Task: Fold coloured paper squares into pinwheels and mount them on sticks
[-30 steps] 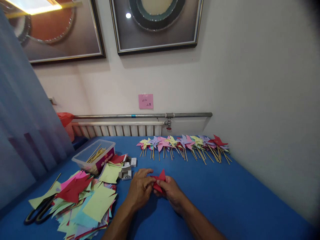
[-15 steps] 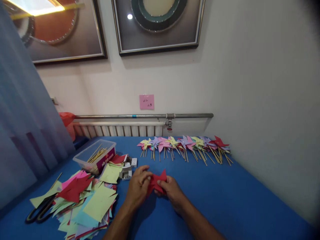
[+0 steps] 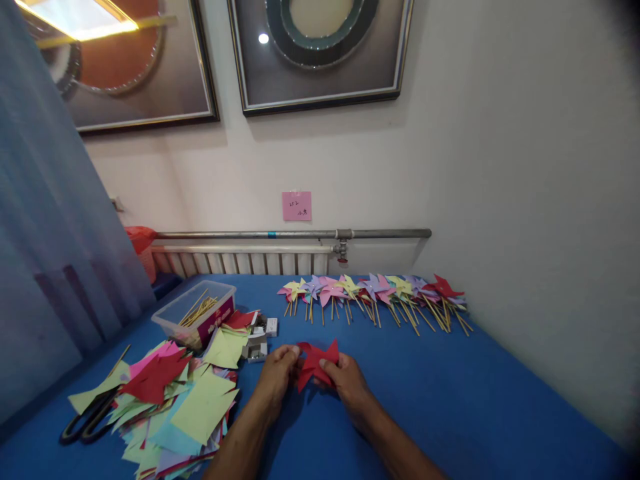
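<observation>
In the head view, we see a red paper pinwheel held a little above the blue table, between the two hands. Our right hand grips it at its right side, with the thumb pressed flat on the front. Our left hand has its fingers close together at the left edge; we cannot tell if they pinch the paper or only touch it. The pinwheel's front is turned up towards us, one tip points up and right, another points down and left, and the arms spread so evenly that we cannot name one long axis (the hands cover some parts). To the left lie many-coloured paper sheets, black-handled scissors and small white boxes, near a clear box with thin sticks. Farther back there is a row of pinwheels on sticks
</observation>
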The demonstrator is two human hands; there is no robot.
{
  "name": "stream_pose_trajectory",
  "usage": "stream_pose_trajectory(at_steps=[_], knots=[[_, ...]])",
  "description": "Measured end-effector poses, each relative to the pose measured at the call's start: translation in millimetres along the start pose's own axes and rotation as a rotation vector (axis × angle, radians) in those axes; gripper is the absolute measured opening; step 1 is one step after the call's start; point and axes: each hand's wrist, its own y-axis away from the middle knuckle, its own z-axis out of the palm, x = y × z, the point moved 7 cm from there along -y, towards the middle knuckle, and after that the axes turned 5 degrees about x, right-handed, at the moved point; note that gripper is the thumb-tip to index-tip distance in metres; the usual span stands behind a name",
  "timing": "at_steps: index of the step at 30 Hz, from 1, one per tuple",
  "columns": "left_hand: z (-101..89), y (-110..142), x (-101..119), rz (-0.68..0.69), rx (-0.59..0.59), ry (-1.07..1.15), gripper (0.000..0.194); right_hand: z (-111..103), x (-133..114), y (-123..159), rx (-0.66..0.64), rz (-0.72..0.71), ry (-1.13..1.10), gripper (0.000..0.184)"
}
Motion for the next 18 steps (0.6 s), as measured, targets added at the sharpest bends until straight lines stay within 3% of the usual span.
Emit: stream_pose_trajectory(at_steps=[7, 11, 13, 15, 18], knots=[[-9.9, -11.0, 1.2, 0.109, 0.089, -0.271, 0.027, -12.3, -1.5, -7.5, 0.051, -0.058, -0.044, 0.029], [-42.1, -5.3, 20.6, 0.291, 0.367, -0.680, 0.026, -12.1, -2.2, -5.3, 0.067, -0.024, -0.065, 0.030], [-57.0, -2.4, 27.7, 0.317, 0.487, -0.919, 0.030, -11.9, -2.0, -2.5, 0.084, 0.007, -0.086, 0.032], [-64.3, -3.8, 27.8, 0.279, 0.488, -1.115, 0.037, -11.1, -1.8, -0.7, 0.085, 0.015, -0.097, 0.033], [-68.0, -7.2, 24.2, 0.217, 0.420, -1.240, 0.044, -9.6, 1.6, -3.4, 0.062, -0.003, -0.098, 0.035]])
